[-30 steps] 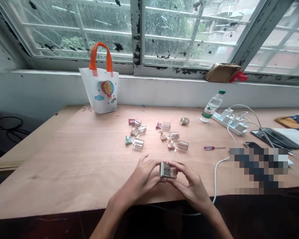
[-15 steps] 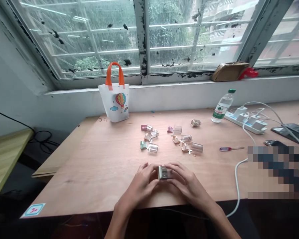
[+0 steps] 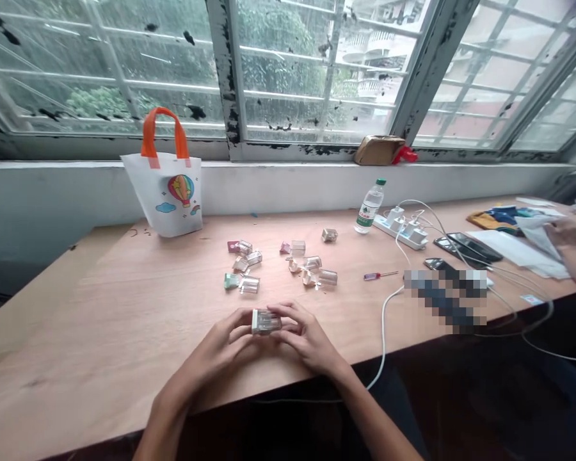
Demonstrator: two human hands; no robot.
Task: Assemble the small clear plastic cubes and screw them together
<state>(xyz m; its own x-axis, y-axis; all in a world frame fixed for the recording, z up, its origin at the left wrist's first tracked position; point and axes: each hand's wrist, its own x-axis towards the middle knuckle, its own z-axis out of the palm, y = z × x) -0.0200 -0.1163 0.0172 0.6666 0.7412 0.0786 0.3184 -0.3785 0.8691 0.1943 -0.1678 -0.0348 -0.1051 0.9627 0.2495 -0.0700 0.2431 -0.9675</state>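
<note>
Near the front of the table, a small clear plastic box [image 3: 267, 321] with a pale end lies on its side between my hands. My left hand [image 3: 223, 339] is closed around its pale end. The fingers of my right hand [image 3: 310, 336] grip the clear end from above and below. Beyond my hands lie similar clear pieces with coloured ends: a green-ended one [image 3: 231, 281], a dark pink one [image 3: 233, 246], a light pink one [image 3: 285, 248] and a peach one [image 3: 309, 278]. A closed little box [image 3: 329, 235] sits apart, farther back.
A screwdriver [image 3: 380, 276] lies to the right. Behind it stand a water bottle [image 3: 370, 206] and a power strip [image 3: 400, 230] with white cables. A white bag [image 3: 166, 198] stands back left. Phones [image 3: 468, 248] and another person's hand [image 3: 573, 234] are at the right.
My view has turned right, so everything sits farther left in the picture. Another person's hand has come into view at the right edge. Both my hands still hold the clear box.
</note>
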